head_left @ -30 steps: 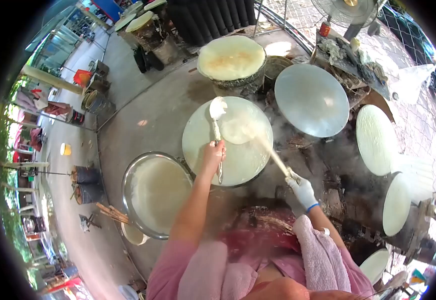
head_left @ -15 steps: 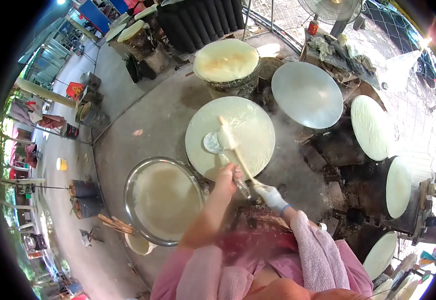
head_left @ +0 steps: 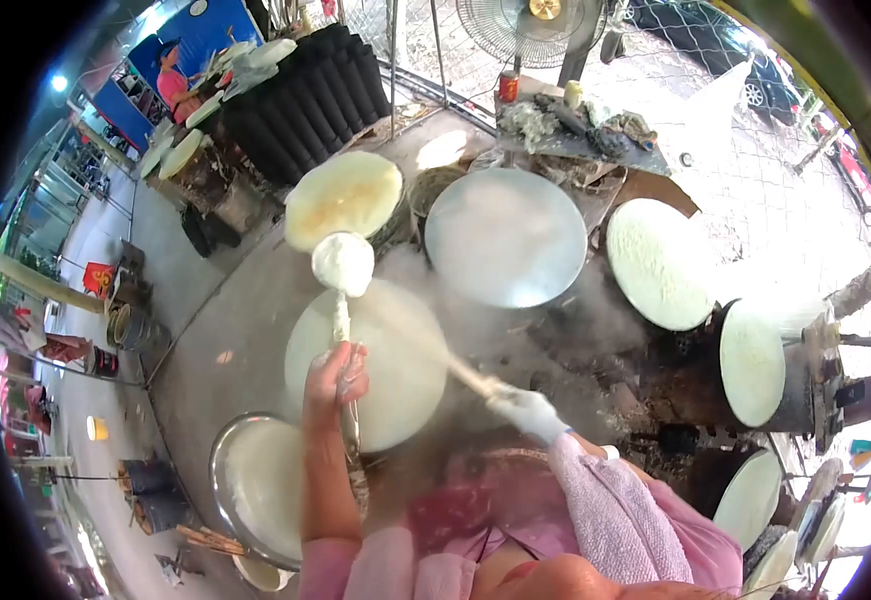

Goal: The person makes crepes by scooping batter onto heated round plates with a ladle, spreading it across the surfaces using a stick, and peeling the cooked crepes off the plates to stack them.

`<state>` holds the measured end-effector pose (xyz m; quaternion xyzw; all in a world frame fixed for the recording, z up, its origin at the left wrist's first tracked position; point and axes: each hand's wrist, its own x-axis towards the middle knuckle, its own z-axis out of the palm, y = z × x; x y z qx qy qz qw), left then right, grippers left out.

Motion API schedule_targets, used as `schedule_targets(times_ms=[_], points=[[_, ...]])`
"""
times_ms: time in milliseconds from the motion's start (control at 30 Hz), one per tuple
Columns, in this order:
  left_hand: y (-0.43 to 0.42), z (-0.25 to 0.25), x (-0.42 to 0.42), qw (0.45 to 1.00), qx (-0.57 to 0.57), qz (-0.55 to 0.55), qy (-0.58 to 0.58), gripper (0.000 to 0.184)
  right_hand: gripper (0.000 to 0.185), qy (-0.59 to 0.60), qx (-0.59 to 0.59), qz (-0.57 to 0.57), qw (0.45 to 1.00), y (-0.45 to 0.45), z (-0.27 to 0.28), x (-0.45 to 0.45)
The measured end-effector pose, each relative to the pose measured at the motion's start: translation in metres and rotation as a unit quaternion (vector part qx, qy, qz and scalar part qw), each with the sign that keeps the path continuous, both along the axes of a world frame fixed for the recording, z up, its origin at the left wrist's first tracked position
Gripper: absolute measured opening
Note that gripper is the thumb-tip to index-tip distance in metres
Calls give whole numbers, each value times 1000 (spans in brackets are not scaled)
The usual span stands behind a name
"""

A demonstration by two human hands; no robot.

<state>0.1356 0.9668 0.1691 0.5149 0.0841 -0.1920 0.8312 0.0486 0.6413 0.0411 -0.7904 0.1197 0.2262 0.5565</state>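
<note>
My left hand [head_left: 337, 375] is wrapped round the handle of a ladle [head_left: 344, 264], whose round bowl is coated in white batter and held up past the far edge of the nearest griddle. That round griddle [head_left: 406, 365] is covered by a pale, thin layer. Over its right side stretches a wooden stick [head_left: 471, 375], blurred towards the far end. My right hand [head_left: 528, 412], in a white glove, grips the stick's near end. To the lower left stands a wide metal basin [head_left: 218, 475] of whitish batter [head_left: 271, 490], partly hidden by my left forearm.
A browned flat sheet [head_left: 344, 205] lies beyond the ladle. Steam drifts over a grey round griddle [head_left: 506, 240]. More white-covered griddles [head_left: 661, 265] curve round to the right. A fan [head_left: 531, 30] stands behind a cluttered table [head_left: 646, 155]. A person [head_left: 176, 85] is at the far left.
The ladle has risen off the griddle's surface and moved away from me. My gloved hand has moved right with the stick. The view has turned rightward, and the far-off person has come into sight.
</note>
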Motion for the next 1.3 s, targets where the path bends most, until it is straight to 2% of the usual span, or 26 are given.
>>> schedule_targets(times_ms=[33,67,100,133,167,233,267,300,367,400,500,567,600,667,700,733,767,867,933,1000,1033,1100,1167,1200,1233,1300], points=[[-23,0,19,1000,-7,-5,1,33,52,2,25,-107,994,-35,-9,10],[-50,0,40,1000,-14,-8,1,33,47,52,25,-139,989,-75,-19,25],[-76,0,63,1000,-20,-11,1,33,47,-59,93,-197,974,-108,-51,36],[-103,-8,87,998,-51,-36,-19,33,48,-93,66,-190,975,-138,-41,52],[-134,-11,109,999,-38,-17,4,33,49,-115,56,-194,973,-162,-32,68],[-194,-33,152,995,19,-44,-91,32,51,-145,18,-203,968,-203,-17,100],[-225,-38,171,995,32,-48,-76,34,52,-152,-10,-207,966,-220,-11,116],[-255,-50,191,997,29,-42,-65,35,52,-126,41,-228,965,-231,-3,133],[-309,-77,222,996,52,-31,-58,35,56,-146,-101,-184,967,-253,-15,166],[-333,-91,231,995,79,-25,-62,35,58,-205,-185,-154,949,-258,-21,180],[-383,-153,254,998,62,25,14,33,54,-59,-318,-25,946,-262,-33,209],[-389,-167,256,967,250,38,14,35,52,-2,-332,-13,943,-260,-30,213],[-389,-174,256,939,342,42,13,36,52,-28,-307,-29,951,-264,-22,210],[-361,-232,268,878,460,89,-95,42,52,-49,-245,-87,964,-270,-17,206],[-347,-249,270,823,513,145,-196,41,52,-43,-207,-129,969,-270,-22,204],[-336,-249,270,742,572,206,-282,41,51,-67,-172,-156,970,-262,-29,206],[-323,-249,267,755,572,189,-259,39,53,1,-78,-152,985,-254,-34,207],[-299,-154,242,775,567,157,-231,33,51,53,-19,-99,993,-214,-15,233],[-277,-120,230,759,571,159,-270,30,49,-1,-90,-90,992,-211,0,241],[-249,-126,226,745,524,208,-357,22,48,-106,-210,-97,967,-218,-15,243],[-235,-134,221,735,498,235,-396,19,47,-55,-193,-118,973,-222,18,242],[-212,-150,199,801,479,197,-300,19,46,-23,-149,-141,979,-222,-13,236],[-210,-119,173,845,461,161,-217,20,45,38,-2,-131,991,-192,-30,240],[-205,-116,162,849,464,141,-208,21,39,61,38,-128,989,-174,-8,243],[-197,-114,154,852,468,122,-200,22,36,62,139,-151,977,-162,5,246],[-183,-115,133,851,476,102,-197,25,37,11,96,-123,988,-170,-6,251]])
